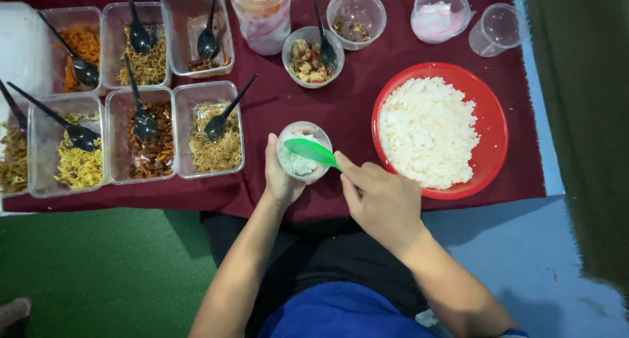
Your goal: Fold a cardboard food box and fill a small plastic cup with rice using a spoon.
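Note:
My left hand point(280, 175) grips a small clear plastic cup point(303, 152) with some white rice in it, held over the front edge of the dark red cloth point(354, 115). My right hand point(382, 201) holds a green spoon point(313, 152) whose blade lies across the cup's mouth. Just right of the cup stands a round red bowl point(491, 125) heaped with white rice point(429, 131).
Left of the cup stand several clear rectangular tubs of noodles and fried toppings, each with a black spoon, such as the nearest tub point(211, 129). At the back are two small round bowls point(312, 56), a tall striped container point(262, 13), and clear cups point(495, 28).

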